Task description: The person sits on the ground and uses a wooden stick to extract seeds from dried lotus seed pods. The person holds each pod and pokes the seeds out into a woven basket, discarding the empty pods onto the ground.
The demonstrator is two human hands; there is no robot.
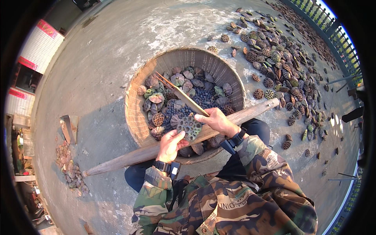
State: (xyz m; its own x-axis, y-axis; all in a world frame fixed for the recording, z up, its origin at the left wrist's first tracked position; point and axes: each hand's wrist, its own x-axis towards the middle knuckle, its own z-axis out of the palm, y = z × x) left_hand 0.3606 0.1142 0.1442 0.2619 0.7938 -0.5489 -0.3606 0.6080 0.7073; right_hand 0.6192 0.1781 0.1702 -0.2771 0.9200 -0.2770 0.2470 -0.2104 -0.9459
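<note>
My left hand point(171, 144) grips a dried lotus seed pod point(189, 128) by its edge, thumb on top, its holed face turned up. Close beside it, my right hand point(218, 121) is closed around the near end of a split bamboo stick point(188, 98), whose forked tips point away to the upper left. Both hands are above a round woven bamboo basket point(133, 97). Loose dark lotus seeds point(179, 114) lie inside among several whole pods point(177, 79). A thick wooden pole point(129, 160) crosses the basket's near side, under my hands.
A large heap of lotus pods point(279, 61) spreads over the concrete floor point(97, 73) at right. At left are a small pile of pod pieces point(70, 173) and a bent metal piece point(69, 129). A balustrade point(332, 28) borders the far right; a tiled wall point(42, 44) stands left.
</note>
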